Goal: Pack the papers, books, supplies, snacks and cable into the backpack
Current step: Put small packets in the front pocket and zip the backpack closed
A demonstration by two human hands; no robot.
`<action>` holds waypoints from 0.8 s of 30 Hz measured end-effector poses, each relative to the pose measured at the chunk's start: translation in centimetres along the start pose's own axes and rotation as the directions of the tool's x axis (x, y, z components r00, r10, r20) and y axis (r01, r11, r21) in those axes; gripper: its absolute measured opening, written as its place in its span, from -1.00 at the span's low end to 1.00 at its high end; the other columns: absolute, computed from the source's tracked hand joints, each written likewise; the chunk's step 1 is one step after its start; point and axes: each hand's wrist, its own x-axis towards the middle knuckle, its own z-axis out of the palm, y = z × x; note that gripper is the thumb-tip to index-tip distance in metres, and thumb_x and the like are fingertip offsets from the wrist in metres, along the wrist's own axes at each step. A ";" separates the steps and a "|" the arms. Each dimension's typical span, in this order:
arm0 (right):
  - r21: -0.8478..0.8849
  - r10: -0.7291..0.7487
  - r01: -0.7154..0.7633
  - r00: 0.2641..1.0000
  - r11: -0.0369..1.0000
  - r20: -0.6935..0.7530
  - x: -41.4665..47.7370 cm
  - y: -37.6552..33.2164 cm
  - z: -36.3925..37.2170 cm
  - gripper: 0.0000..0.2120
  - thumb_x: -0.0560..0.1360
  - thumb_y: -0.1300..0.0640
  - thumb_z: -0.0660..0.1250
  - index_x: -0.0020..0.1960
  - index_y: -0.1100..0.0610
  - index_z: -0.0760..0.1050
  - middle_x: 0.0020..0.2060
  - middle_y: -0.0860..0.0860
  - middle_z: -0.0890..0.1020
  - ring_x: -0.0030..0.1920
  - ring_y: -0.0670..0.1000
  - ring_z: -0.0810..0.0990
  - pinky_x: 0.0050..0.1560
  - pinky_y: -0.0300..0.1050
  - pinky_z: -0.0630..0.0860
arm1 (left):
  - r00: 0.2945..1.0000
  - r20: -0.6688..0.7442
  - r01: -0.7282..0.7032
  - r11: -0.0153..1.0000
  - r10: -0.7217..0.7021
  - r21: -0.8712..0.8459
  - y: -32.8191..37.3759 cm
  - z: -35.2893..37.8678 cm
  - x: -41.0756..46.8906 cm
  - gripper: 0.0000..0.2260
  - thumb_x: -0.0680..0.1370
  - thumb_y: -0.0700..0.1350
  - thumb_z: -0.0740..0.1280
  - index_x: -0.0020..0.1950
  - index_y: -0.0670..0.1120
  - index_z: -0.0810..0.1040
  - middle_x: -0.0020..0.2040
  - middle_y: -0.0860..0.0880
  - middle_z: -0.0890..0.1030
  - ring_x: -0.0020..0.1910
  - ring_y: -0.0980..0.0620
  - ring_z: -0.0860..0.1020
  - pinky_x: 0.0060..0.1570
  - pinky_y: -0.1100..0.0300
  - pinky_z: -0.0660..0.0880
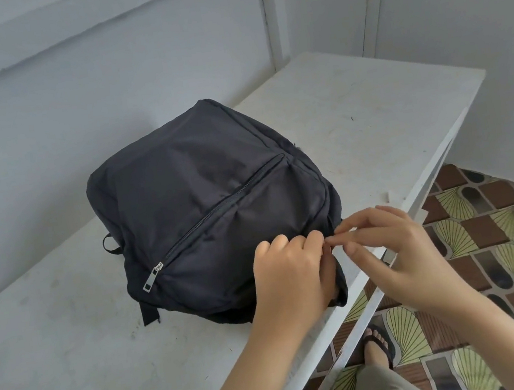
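Two hands meet at the near right corner of a black backpack (200, 176), which lies flat, front face up, on a white table (352, 108), its near corner reaching the table's edge. The left hand (293, 272) rests on that corner with its fingers curled tight together, gripping a fold of the dark fabric. The right hand (402, 253) comes in from beyond the table's edge; its thumb and forefinger are pressed tip to tip on the bag's seam just beside the left knuckles, while the other three fingers fan apart above. What sits between the pinching tips is too small to tell. The front pocket zip (223, 199) runs slantwise across the bag and is closed, its silver pull (152, 277) lying at the near left end. A small black loop (110, 245) pokes out on the bag's left side. Below the table's edge lies a patterned tile floor (491, 228) with a foot in a black sandal (377, 343)
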 end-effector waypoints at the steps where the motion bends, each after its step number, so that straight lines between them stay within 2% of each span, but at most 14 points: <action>1: 0.004 0.003 -0.003 1.000 1.000 -0.011 0.1 0.1 0.1 -0.76 0.48 -0.01 0.21 0.04 -0.13 0.63 -0.02 -0.26 0.56 0.10 -0.20 0.50 0.25 -0.02 0.30 | 1.000 0.002 0.019 0.999 -0.019 -0.038 0.0 -0.1 0.0 -0.82 0.50 -0.08 0.26 -0.31 -0.04 0.44 -0.50 0.06 0.40 -0.48 0.07 0.21 -0.36 0.20 0.08; 4: -0.088 -0.040 0.042 0.999 0.995 0.034 0.4 0.9 0.6 -0.70 0.45 0.07 0.30 0.15 -0.16 0.57 0.13 -0.18 0.50 0.10 -0.13 0.47 0.21 -0.15 0.28 | 0.997 0.008 0.077 0.979 -0.077 -0.186 0.1 -0.5 0.0 -0.81 0.50 -0.08 0.22 -0.32 -0.03 0.46 -0.50 0.11 0.39 -0.49 0.11 0.25 -0.39 0.25 0.09; 7: -0.156 -0.117 0.124 0.992 0.980 0.051 0.9 1.6 1.2 -0.71 0.41 0.08 0.37 0.12 -0.11 0.60 0.20 -0.06 0.46 0.10 -0.07 0.46 0.20 -0.08 0.28 | 0.994 0.009 0.105 0.955 -0.106 -0.276 0.0 -0.8 -0.3 -0.80 0.50 -0.07 0.19 -0.31 -0.03 0.49 -0.47 0.13 0.42 -0.46 0.14 0.28 -0.42 0.24 0.18; 10: -0.197 -0.189 0.182 0.982 0.963 -0.015 1.5 1.7 1.6 -0.80 0.43 -0.01 0.32 -0.02 -0.06 0.66 0.12 0.00 0.52 0.10 -0.07 0.43 0.20 0.01 0.30 | 0.994 -0.016 0.100 0.957 -0.109 -0.273 -0.1 -0.8 -0.7 -0.79 0.51 -0.09 0.20 -0.32 -0.05 0.47 -0.47 0.11 0.39 -0.42 0.11 0.27 -0.41 0.21 0.21; 13: -0.246 -0.246 0.223 0.967 0.943 -0.066 2.1 2.2 1.9 -0.84 0.42 -0.01 0.33 -0.13 -0.02 0.68 0.03 0.03 0.56 0.04 0.00 0.50 0.27 0.06 0.26 | 0.993 -0.039 0.102 0.963 -0.115 -0.248 -0.1 -0.9 -1.1 -0.77 0.52 -0.11 0.20 -0.34 -0.05 0.44 -0.47 0.10 0.35 -0.40 0.11 0.24 -0.39 0.23 0.17; 16: -0.277 -0.278 0.247 0.957 0.929 -0.078 2.5 2.6 2.1 -0.86 0.42 -0.01 0.35 -0.15 -0.02 0.68 0.00 0.05 0.58 -0.03 0.08 0.56 0.30 0.09 0.24 | 0.990 -0.050 0.114 0.963 -0.131 -0.245 -0.3 -1.1 -1.4 -0.74 0.53 -0.12 0.19 -0.37 -0.06 0.43 -0.48 0.09 0.35 -0.40 0.09 0.25 -0.39 0.23 0.14; 24: -0.327 -0.383 0.341 0.921 0.881 -0.073 2.6 3.1 2.1 -0.85 0.45 -0.01 0.34 -0.15 -0.02 0.68 -0.04 0.07 0.60 -0.10 0.06 0.54 0.28 0.13 0.27 | 0.988 -0.035 0.143 0.970 -0.153 -0.194 -0.4 -1.2 -2.1 -0.72 0.53 -0.11 0.17 -0.37 -0.06 0.47 -0.47 0.07 0.43 -0.40 0.08 0.30 -0.37 0.20 0.17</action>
